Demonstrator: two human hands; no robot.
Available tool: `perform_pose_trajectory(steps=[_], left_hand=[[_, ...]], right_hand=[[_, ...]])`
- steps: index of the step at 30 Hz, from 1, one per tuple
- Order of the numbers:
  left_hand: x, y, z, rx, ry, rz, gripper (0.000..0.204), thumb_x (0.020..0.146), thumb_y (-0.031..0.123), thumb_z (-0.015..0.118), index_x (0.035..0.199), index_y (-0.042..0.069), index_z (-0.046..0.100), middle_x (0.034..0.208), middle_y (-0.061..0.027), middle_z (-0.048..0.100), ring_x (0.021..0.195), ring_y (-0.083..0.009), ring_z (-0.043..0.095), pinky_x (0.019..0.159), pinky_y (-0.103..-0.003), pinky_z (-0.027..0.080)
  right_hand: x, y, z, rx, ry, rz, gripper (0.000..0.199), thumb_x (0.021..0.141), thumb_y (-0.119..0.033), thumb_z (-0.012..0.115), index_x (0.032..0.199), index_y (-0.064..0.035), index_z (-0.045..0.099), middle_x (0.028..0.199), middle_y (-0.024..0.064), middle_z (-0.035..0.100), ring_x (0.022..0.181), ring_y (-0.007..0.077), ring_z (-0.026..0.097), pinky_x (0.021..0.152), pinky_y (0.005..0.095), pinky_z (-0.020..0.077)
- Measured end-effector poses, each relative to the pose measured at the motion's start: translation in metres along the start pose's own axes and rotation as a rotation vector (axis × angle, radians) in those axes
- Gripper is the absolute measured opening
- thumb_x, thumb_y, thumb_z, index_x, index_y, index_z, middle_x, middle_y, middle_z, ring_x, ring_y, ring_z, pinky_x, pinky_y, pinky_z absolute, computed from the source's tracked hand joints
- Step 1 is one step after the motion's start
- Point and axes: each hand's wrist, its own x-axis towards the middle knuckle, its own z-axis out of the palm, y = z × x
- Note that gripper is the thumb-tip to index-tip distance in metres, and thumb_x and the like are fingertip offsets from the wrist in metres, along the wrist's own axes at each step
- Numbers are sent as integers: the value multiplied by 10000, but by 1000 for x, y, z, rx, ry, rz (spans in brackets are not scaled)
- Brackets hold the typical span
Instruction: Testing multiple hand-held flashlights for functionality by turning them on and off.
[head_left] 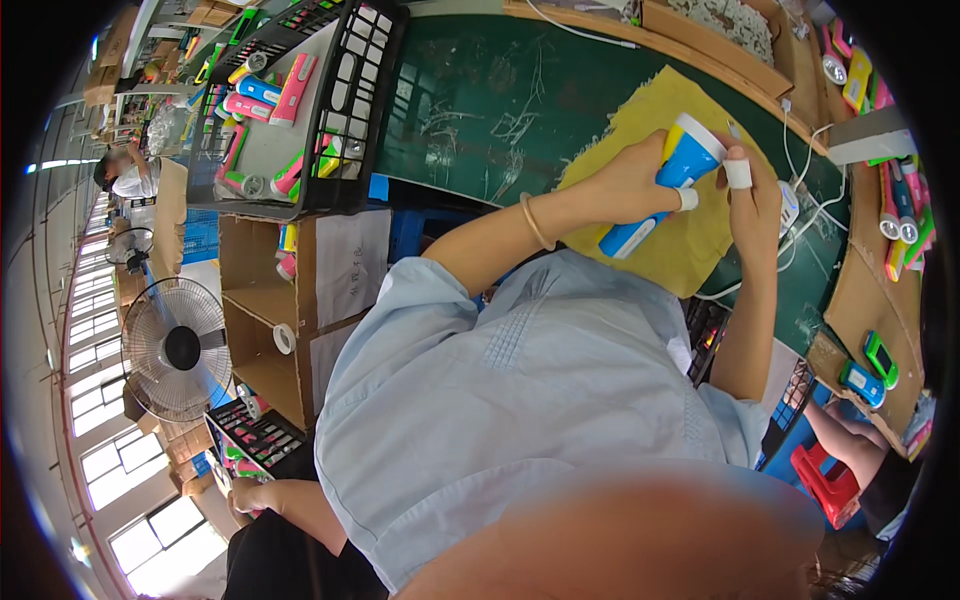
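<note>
My left hand [632,187] was closed around the body of a blue flashlight [688,158] with a yellow stripe and a wide white-rimmed head. I held it at a slant, the head pointing up and to the right, the tail down and to the left. My right hand [754,200] was raised just beside the head, its fingers bent and a white wrap [738,174] around one digit; I could not tell whether it gripped the rim or only came close to it. A tan bracelet [537,222] circled my left wrist.

The flashlight was above a ragged yellow cloth [640,115], which lay over the near part of a scratched green table [455,110]. To the left stood a black basket [386,72] with pink, green, blue and yellow flashlights [292,92] inside. Below it was an open cardboard box [255,250], and farther left a round fan [182,348].
</note>
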Motion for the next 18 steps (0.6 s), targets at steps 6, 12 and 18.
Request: perform_pose_trajectory(steps=[6, 12, 18], left_hand=[[9, 3, -7, -927, -40, -169, 328, 827, 262, 575, 1017, 18, 466, 784, -85, 551, 586, -171, 563, 539, -275, 491], [21, -7, -2, -1125, -61, -213, 283, 839, 227, 498, 1019, 11, 464, 773, -101, 546, 587, -188, 561, 541, -297, 492], [49, -11, -10, -504, 249, -23, 306, 784, 115, 546, 996, -28, 378, 830, -112, 522, 733, -207, 579, 615, -339, 501]], right_hand=[[-40, -9, 22, 321, 107, 293, 315, 924, -176, 406, 1198, -50, 494, 568, -48, 337, 486, 21, 283, 442, 176, 211], [-60, -1, 23, 537, 59, 432, 264, 910, -130, 431, 1128, -14, 524, 649, -13, 466, 518, 38, 370, 469, 172, 271], [-65, 6, 7, 711, 48, 404, 284, 902, -150, 470, 1090, 50, 546, 729, -18, 442, 589, 49, 341, 524, 163, 258]])
